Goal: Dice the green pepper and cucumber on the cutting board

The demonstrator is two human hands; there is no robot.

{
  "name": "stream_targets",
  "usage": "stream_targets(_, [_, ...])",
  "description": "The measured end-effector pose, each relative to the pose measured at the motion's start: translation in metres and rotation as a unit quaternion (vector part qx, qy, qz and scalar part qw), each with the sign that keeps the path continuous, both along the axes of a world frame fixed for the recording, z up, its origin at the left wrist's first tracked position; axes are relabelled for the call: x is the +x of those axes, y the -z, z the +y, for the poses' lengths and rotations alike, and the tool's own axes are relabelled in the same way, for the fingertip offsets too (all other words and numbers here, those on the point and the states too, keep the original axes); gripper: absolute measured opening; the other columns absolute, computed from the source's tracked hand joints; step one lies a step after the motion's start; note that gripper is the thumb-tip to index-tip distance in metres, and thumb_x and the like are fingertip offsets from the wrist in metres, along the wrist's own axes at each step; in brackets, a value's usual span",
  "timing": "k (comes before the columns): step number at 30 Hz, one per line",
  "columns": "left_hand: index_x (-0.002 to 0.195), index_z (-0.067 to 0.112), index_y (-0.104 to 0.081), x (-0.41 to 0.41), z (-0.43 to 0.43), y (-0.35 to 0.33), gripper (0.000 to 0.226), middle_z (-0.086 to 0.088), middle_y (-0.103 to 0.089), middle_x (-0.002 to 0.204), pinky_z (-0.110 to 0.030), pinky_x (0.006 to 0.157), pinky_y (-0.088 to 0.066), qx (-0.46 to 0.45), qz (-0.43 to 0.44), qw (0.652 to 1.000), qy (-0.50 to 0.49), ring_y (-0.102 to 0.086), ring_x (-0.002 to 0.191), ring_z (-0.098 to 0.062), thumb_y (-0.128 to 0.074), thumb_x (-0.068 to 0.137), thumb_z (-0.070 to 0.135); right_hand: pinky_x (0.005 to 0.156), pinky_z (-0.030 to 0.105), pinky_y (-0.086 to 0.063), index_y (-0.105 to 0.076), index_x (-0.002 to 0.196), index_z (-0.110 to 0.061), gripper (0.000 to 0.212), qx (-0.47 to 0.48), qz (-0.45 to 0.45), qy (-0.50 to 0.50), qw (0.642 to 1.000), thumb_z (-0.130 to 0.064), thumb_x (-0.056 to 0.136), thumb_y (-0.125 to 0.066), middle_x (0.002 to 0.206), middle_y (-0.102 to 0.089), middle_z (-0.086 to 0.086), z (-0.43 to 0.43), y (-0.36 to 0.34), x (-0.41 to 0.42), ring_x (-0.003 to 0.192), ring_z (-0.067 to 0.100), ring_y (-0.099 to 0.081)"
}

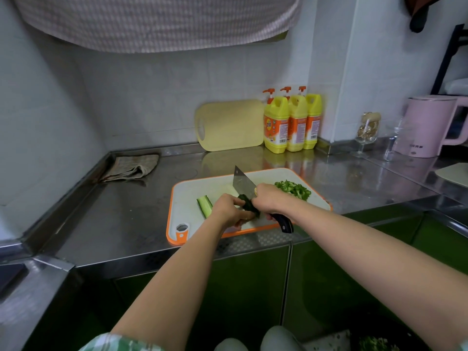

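One cucumber strip is lying loose on the cutting board; we are pinching another cucumber piece (probably firm, slick, apt to roll) in our left hand, our right hand gripping the cleaver

Steel counter runs along a white tiled wall, with a sink corner at the far left. A crumpled beige rag lies in the back left corner of the counter. A pale yellow board stands on edge, leaning on the wall. Just beside it on its right stand three yellow detergent bottles in a row, touching, with orange pump tops. Further right is a stemmed glass filled with something brownish, contents unclear, then a clear glass and a pink kettle. A pale mat is cut off by the right edge. A checked cloth hangs overhead. Glossy green cabinet doors sit below the counter. A dark rack stands at the upper right, mostly out of frame.
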State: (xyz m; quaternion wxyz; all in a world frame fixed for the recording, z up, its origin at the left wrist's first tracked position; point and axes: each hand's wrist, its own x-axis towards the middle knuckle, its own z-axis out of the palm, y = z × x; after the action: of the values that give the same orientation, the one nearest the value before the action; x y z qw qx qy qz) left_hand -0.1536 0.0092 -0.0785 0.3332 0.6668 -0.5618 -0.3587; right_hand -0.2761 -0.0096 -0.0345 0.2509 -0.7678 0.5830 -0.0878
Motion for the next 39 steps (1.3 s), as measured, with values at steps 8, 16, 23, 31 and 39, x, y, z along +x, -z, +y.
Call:
stream_targets(8, [0.130, 0.001, -0.054, 0.003, -0.001, 0.006, 0.047, -0.013, -0.063, 0.070, -0.028, 0.051, -0.049, -0.011, 0.019, 1.000, -0.017, -0.052, 0.045, -0.014, -0.070, 0.087, 0.010, 0.043, 0.025, -0.044, -0.050, 0.082, -0.001, 0.015, -0.032, -0.048, 0.038, 0.998, -0.003, 0.090, -0.038, 0.055, -0.056, 0.014, -0.009, 0.004, -0.012, 0.044, 0.024, -0.054])
stream_targets(16, [0.133, 0.005, -0.053, 0.003, -0.005, 0.012, 0.054, -0.009, -0.064, 0.067, -0.027, 0.051, -0.050, -0.016, 0.017, 0.999, -0.033, -0.055, 0.046, -0.014, -0.074, 0.083, 0.010, 0.045, 0.024, -0.040, -0.049, 0.084, -0.001, 0.016, 0.041, -0.001, -0.014, 0.999, -0.002, 0.090, -0.034, 0.070, -0.053, 0.017, 0.000, -0.029, -0.024, 0.049, 0.024, -0.047])
stream_targets(23, [0.135, 0.006, -0.053, 0.002, -0.007, 0.014, 0.055, -0.013, -0.069, 0.084, -0.022, 0.050, -0.052, -0.019, 0.003, 0.999, -0.035, -0.059, 0.057, -0.015, -0.074, 0.084, 0.012, 0.042, 0.021, -0.038, -0.046, 0.078, -0.003, 0.022, 0.046, 0.031, -0.024, 0.998, -0.002, 0.093, -0.031, 0.065, -0.049, 0.012, 0.010, -0.034, -0.019, 0.044, 0.018, -0.044])
stream_targets(31, [0.132, 0.004, -0.056, 0.003, -0.010, 0.014, 0.054, -0.013, -0.068, 0.077, -0.026, 0.050, -0.049, -0.013, 0.000, 0.999, -0.032, -0.056, 0.051, -0.015, -0.076, 0.082, 0.010, 0.042, 0.023, -0.038, -0.047, 0.079, -0.002, 0.026, 0.057, 0.098, -0.046, 0.993, -0.004, 0.097, -0.029, 0.063, -0.049, 0.012, 0.015, -0.046, -0.007, 0.046, 0.017, -0.042])
stream_targets(39, [0.126, 0.002, -0.059, 0.003, -0.009, 0.014, 0.046, -0.012, -0.064, 0.072, -0.027, 0.050, -0.048, -0.006, 0.006, 1.000, -0.022, -0.052, 0.046, -0.013, -0.074, 0.083, 0.007, 0.042, 0.023, -0.040, -0.051, 0.075, 0.001, 0.026, 0.042, 0.093, -0.048, 0.994, -0.002, 0.095, -0.035, 0.061, -0.052, 0.013, 0.013, -0.032, -0.003, 0.045, 0.019, -0.046])
